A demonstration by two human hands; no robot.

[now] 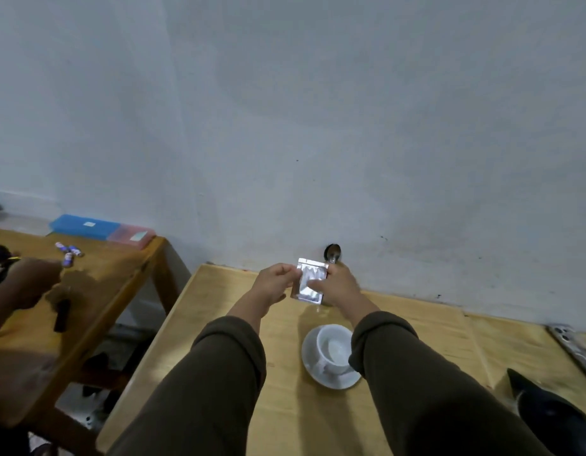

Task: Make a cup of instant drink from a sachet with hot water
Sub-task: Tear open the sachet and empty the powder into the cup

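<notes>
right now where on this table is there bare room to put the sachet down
Bare wood lies left of the saucer, out to the table edge, and right of it up to the dark object. It is crowded at the cup.

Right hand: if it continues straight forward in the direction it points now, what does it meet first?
Probably the wall; the right hand points away from the person past the table edge. Depth is unclear.

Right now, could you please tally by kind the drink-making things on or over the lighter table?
Silver sachet, held by the left hand and right hand: 1
White cup: 1
White saucer: 1
Metal spoon: 1
Total: 4
</notes>
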